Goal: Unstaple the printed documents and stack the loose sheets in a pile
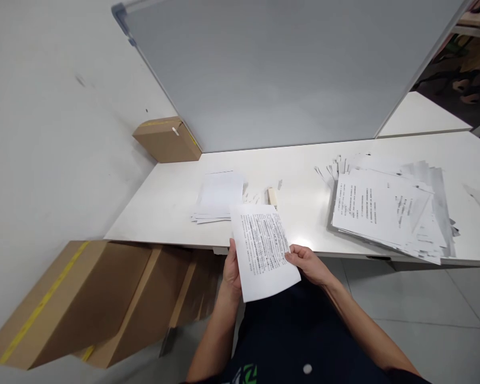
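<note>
Fingers (294, 260) of the right hand (310, 265) are pinching the right edge of a printed paper (262, 256), the thumb pressing on its printed face near the lower corner. Over on the opposite edge, the left hand (232, 272) is gripping too, its thumb running up along the margin while its other fingers are largely hiding from view. The printed paper is thus lying between the two hands, its upper part reaching out beyond both thumbs and its bottom edge curving slightly in front of the person's dark shirt (300, 330). It is tilting a little and, in this view, crossing the front edge of the white tabletop (152, 213). Just past its upper left corner, a small pile of blank sheets (220, 192) is resting on the tabletop, and a small beige block (271, 197) is sitting just beyond its upper right corner. Well apart to the right, an untidy stack of printed pages (378, 208) is spreading near the front edge. A cardboard box (170, 145) is standing at the far left corner, beside a large whiteboard (264, 69) that is rising behind everything.
</note>
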The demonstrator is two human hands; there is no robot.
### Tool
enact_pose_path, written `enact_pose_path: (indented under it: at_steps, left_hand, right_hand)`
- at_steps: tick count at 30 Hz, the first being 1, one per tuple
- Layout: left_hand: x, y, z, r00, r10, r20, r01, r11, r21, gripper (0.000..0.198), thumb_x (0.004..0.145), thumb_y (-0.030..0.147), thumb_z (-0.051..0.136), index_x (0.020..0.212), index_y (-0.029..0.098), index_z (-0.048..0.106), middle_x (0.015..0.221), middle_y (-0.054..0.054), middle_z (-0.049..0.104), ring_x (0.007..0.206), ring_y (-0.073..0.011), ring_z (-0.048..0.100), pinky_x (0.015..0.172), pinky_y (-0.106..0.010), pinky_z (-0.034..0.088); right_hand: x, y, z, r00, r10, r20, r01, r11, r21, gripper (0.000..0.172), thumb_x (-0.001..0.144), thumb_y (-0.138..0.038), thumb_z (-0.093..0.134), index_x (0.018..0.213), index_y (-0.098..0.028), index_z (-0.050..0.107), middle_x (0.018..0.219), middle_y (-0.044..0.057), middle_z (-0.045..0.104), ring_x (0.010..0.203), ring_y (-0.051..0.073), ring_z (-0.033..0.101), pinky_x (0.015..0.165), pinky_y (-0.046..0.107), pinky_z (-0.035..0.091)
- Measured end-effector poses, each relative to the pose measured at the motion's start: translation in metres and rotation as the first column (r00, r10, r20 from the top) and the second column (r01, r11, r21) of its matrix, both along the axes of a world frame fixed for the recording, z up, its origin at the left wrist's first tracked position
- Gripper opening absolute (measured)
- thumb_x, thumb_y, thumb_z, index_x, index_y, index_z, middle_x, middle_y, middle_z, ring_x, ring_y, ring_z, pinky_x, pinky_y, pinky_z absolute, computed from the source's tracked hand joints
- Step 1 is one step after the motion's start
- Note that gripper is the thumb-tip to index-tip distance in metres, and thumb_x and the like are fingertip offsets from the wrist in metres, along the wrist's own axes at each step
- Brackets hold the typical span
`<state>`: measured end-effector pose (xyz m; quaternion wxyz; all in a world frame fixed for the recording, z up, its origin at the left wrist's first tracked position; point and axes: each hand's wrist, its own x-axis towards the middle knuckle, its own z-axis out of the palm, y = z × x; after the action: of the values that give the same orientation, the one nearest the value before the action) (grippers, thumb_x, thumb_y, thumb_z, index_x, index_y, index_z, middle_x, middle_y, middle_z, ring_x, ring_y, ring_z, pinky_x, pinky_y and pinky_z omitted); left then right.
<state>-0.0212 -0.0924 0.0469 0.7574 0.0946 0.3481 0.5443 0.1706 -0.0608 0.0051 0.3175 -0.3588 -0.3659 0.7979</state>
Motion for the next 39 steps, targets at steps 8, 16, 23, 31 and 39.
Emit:
enact_pose_path:
  at_steps: [8, 16, 23, 31, 39]
  left_hand:
    - [0.006, -0.006, -0.008, 0.994, 0.094, -0.060, -0.092, 0.995, 0.036, 0.062, 0.074, 0.063, 0.042, 0.119, 0.022, 0.049, 0.114, -0.009, 0.059, 0.116, -0.0286, 0.045, 0.097, -0.045, 0.033]
    - [0.007, -0.005, -0.006, 0.997, 0.065, -0.028, -0.064, 0.998, 0.029, 0.065, 0.071, 0.067, 0.040, 0.118, 0.023, 0.050, 0.114, -0.009, 0.058, 0.117, -0.0286, 0.044, 0.098, -0.044, 0.033]
    - [0.009, -0.003, -0.010, 0.997, 0.073, -0.028, -0.073, 0.997, -0.010, 0.065, 0.071, 0.068, 0.040, 0.112, 0.020, 0.055, 0.107, -0.010, 0.062, 0.112, -0.0295, 0.049, 0.095, -0.044, 0.037]
    - [0.001, 0.008, -0.013, 0.993, 0.101, -0.061, -0.103, 0.994, -0.029, 0.049, 0.073, 0.056, 0.051, 0.101, 0.017, 0.061, 0.095, -0.010, 0.065, 0.104, -0.0281, 0.054, 0.090, -0.042, 0.041]
    - [-0.017, 0.016, -0.024, 0.842, 0.282, -0.460, -0.253, 0.959, 0.126, 0.017, 0.069, 0.030, 0.064, 0.065, 0.015, 0.058, 0.062, 0.001, 0.058, 0.059, -0.0100, 0.054, 0.056, -0.021, 0.042]
  right_hand:
    - [-0.005, -0.002, 0.000, 1.000, 0.002, -0.020, -0.003, 1.000, -0.027, 0.026, 0.067, -0.041, 0.067, 0.067, -0.018, 0.056, 0.063, -0.002, 0.058, 0.054, 0.009, 0.050, 0.053, 0.022, 0.039]
    - [-0.006, -0.002, -0.001, 1.000, 0.010, -0.019, -0.011, 0.999, -0.041, 0.025, 0.067, -0.041, 0.067, 0.068, -0.017, 0.057, 0.063, -0.002, 0.058, 0.053, 0.009, 0.050, 0.053, 0.022, 0.039]
    - [-0.011, -0.004, -0.002, 1.000, -0.011, -0.014, 0.010, 0.999, -0.046, 0.025, 0.070, -0.044, 0.063, 0.072, -0.019, 0.058, 0.067, -0.001, 0.060, 0.057, 0.010, 0.052, 0.055, 0.023, 0.041]
    - [-0.004, 0.002, 0.004, 0.996, -0.078, 0.037, 0.076, 0.996, 0.056, 0.023, 0.073, -0.042, 0.061, 0.081, -0.020, 0.060, 0.072, -0.001, 0.063, 0.062, 0.012, 0.055, 0.059, 0.024, 0.043]
    - [0.007, 0.008, 0.012, 0.986, -0.119, 0.113, 0.103, 0.985, 0.138, 0.025, 0.074, -0.040, 0.059, 0.089, -0.019, 0.057, 0.073, -0.001, 0.060, 0.064, 0.012, 0.054, 0.058, 0.023, 0.042]
